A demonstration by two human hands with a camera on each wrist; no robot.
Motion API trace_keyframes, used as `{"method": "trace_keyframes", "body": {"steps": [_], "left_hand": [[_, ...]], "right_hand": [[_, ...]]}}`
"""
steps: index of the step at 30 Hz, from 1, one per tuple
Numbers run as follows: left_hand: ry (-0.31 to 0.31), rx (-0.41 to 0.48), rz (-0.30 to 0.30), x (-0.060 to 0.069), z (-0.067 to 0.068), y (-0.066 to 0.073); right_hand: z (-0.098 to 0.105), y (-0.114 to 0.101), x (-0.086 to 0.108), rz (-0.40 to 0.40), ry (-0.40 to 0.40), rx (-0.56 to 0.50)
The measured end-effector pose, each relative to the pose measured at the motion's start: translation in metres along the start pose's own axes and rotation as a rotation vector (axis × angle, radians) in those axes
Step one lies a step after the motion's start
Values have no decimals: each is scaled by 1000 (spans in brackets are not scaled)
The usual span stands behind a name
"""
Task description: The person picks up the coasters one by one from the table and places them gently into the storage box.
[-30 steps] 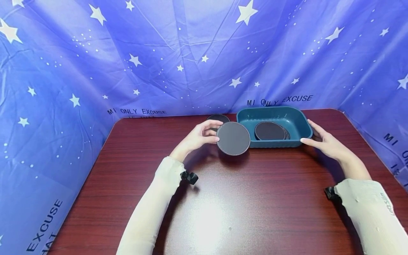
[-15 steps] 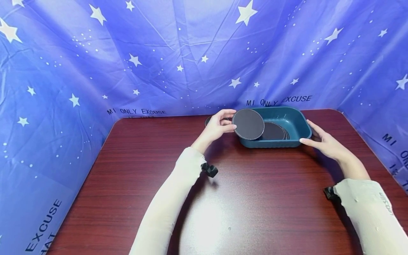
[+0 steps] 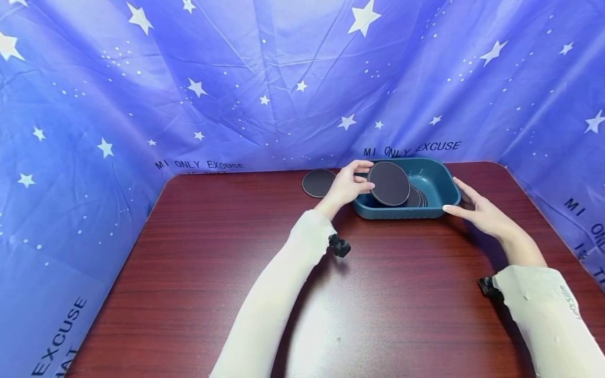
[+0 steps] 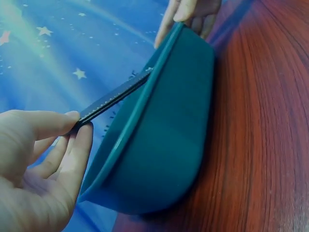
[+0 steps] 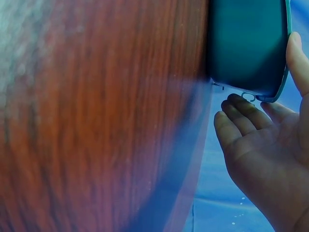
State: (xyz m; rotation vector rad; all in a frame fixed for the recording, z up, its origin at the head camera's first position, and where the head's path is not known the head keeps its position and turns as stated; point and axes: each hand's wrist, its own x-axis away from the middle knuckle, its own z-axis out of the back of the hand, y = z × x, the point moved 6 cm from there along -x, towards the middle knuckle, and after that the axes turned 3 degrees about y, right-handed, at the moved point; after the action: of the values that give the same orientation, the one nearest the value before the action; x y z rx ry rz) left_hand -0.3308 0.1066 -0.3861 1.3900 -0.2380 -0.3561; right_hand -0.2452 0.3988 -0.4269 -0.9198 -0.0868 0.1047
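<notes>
My left hand (image 3: 347, 185) pinches a round dark coaster (image 3: 390, 184) with pale edge stitching between thumb and fingers. It is tilted over the left part of a teal plastic box (image 3: 402, 212). From the left wrist view, the coaster (image 4: 113, 98) is edge-on, its far edge at the box rim; whether it is one layer or two I cannot tell. Several more coasters (image 3: 418, 198) lie overlapping inside the box, partly hidden by the held one. At the box's right end, my right hand (image 3: 482, 212) grips the corner, thumb on the rim in the right wrist view.
Another dark coaster (image 3: 317, 182) lies on the table left of the box, close to the back edge. The reddish-brown wooden table (image 3: 227, 252) meets a blue star-printed cloth (image 3: 283, 105) behind and at both sides.
My left hand has carried the coaster rightward, from left of the box to over its inside. The coaster on the table is uncovered. My right hand keeps its place on the box.
</notes>
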Motion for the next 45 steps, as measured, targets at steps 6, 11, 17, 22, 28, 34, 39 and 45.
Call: {"method": "trace_keyframes", "body": {"steps": [6, 11, 17, 22, 28, 34, 39, 45], "left_hand": [[11, -110, 11, -7, -16, -2], [1, -260, 25, -9, -25, -1], [-16, -472, 52, -9, -30, 0], [-38, -581, 51, -8, -30, 1], [-48, -609, 60, -10, -31, 0], [-96, -714, 103, -12, -36, -1], [-177, -773, 100, -13, -43, -1], [-196, -652, 25, -11, -42, 0]], "right_hand": [[1, -1, 2, 16, 13, 8], [1, -3, 2, 36, 13, -9], [0, -3, 3, 48, 15, -15], [0, -2, 2, 42, 13, -13], [0, -2, 3, 42, 16, -11], [1, -2, 3, 37, 15, -10], [1, -1, 2, 31, 8, -17], [1, -2, 3, 36, 8, -27]]}}
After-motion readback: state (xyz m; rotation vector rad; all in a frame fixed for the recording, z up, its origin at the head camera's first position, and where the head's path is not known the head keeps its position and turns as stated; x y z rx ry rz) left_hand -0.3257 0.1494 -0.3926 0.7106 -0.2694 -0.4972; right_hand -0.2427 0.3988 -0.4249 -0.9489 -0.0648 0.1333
